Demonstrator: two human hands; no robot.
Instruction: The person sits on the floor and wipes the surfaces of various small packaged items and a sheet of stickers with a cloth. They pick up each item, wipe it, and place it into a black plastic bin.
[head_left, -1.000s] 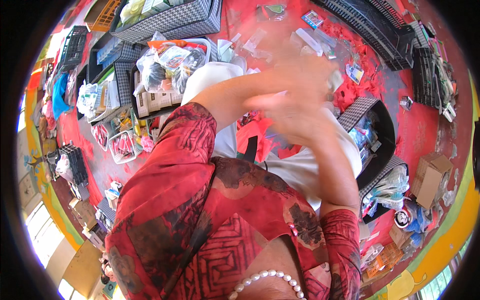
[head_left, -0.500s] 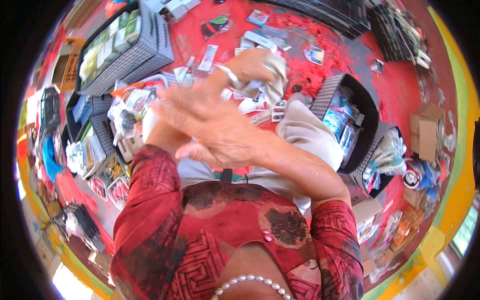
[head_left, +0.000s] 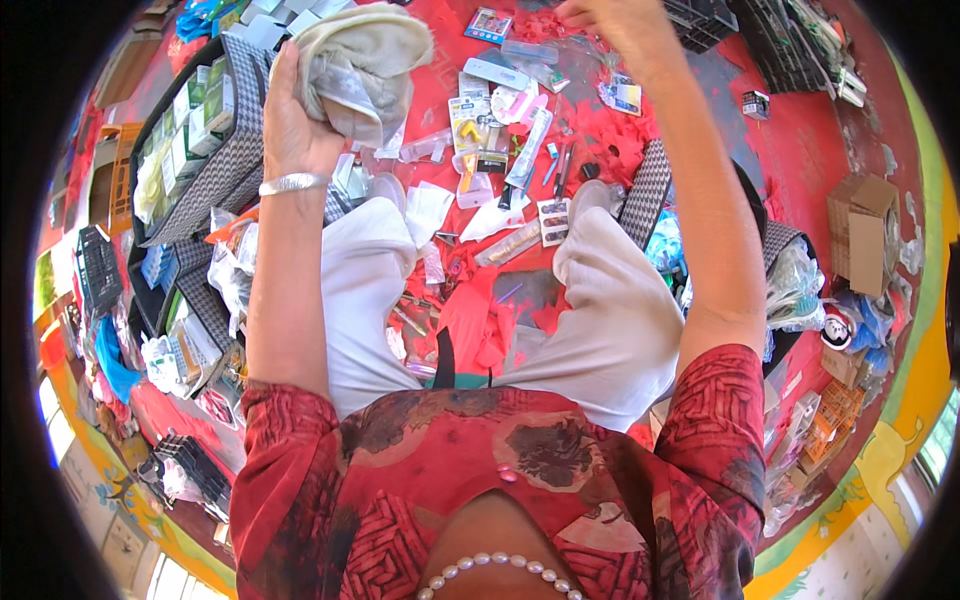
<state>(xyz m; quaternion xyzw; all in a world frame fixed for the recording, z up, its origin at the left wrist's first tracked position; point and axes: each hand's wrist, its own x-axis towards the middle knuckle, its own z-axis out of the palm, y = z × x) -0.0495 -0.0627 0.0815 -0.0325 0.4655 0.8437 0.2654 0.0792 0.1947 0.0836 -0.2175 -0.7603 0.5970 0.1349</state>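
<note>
At the upper left, my left hand (head_left: pixel 302 135) is raised with a silver bracelet on its wrist. It is closed on a crumpled off-white cloth (head_left: pixel 368 72), which hangs in a bunch beside the palm. My right hand (head_left: pixel 622 28) is lifted at the top edge, partly cut off. Its visible fingers point left, loosely apart, and nothing shows in them. On the red floor below, between the hands, lie a white tube with a black cap (head_left: pixel 526 155), a yellow-and-white blister card (head_left: pixel 468 122), a pale elongated case (head_left: pixel 497 73) and a small card of dark ovals (head_left: pixel 554 221).
A checkered basket of green-and-white boxes (head_left: pixel 235 165) stands left, another checkered basket (head_left: pixel 645 185) right. Farther right are an open cardboard box (head_left: pixel 862 235) and plastic-wrapped goods (head_left: pixel 797 285). Black crates (head_left: pixel 805 55) line the far right. My legs in pale trousers (head_left: pixel 625 310) flank torn red material (head_left: pixel 472 318).
My crossed arms have come apart. The left hand has moved left and up with the cloth; the right hand has left the left forearm and swung to the upper right.
</note>
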